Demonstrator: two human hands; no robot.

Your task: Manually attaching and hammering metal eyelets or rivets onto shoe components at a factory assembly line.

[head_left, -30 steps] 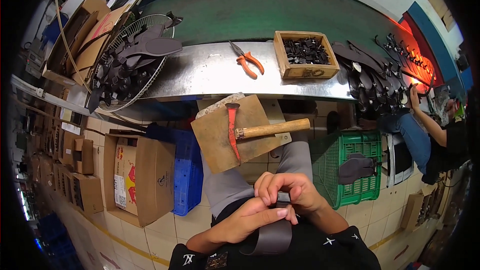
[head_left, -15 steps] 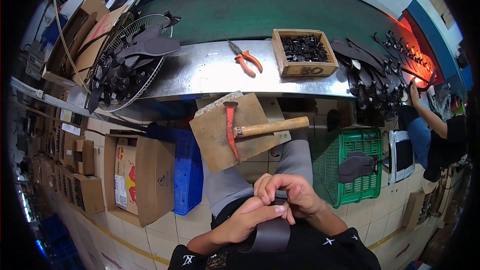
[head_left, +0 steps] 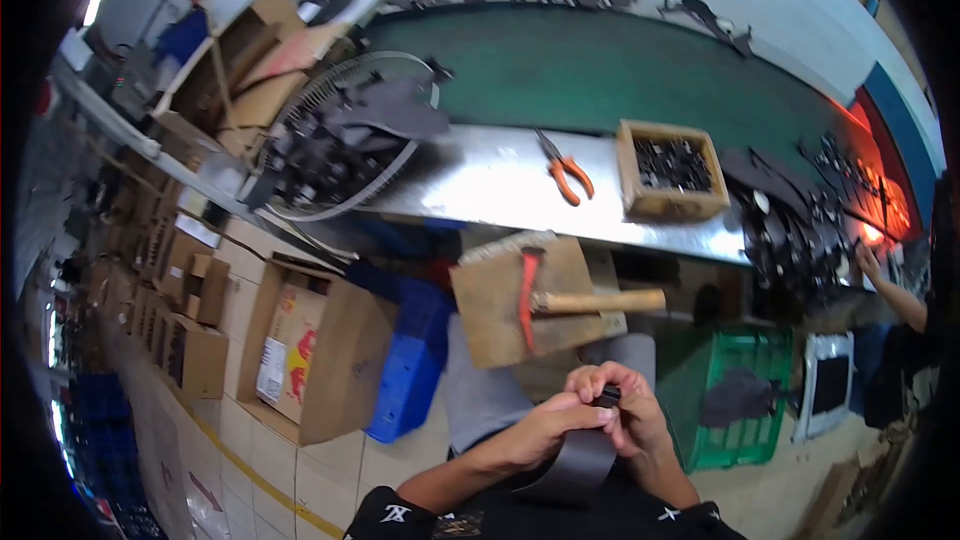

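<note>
In front of my body, both hands work close together on a dark, bendy sole piece, which curves down below the fingers. My left hand is closed on it, with the thumb along its upper end. My right hand is closed from the other side. Between the fingertips shows a small black clip-like part; its fit to the sole piece is hidden by my fingers. Ahead of the hands, a hammer with a red head and wooden handle lies on a brown board over my lap.
On the metal bench edge lie orange-handled pliers beside a wooden box of small black parts. A wire basket holds dark sole pieces. A green belt runs behind. Crates and cartons flank my legs; another person's hand is at far right.
The whole view has swung, shifting the bench and board right and down. My hands stay together on the sole piece, and the black part between the fingertips now shows more plainly.
</note>
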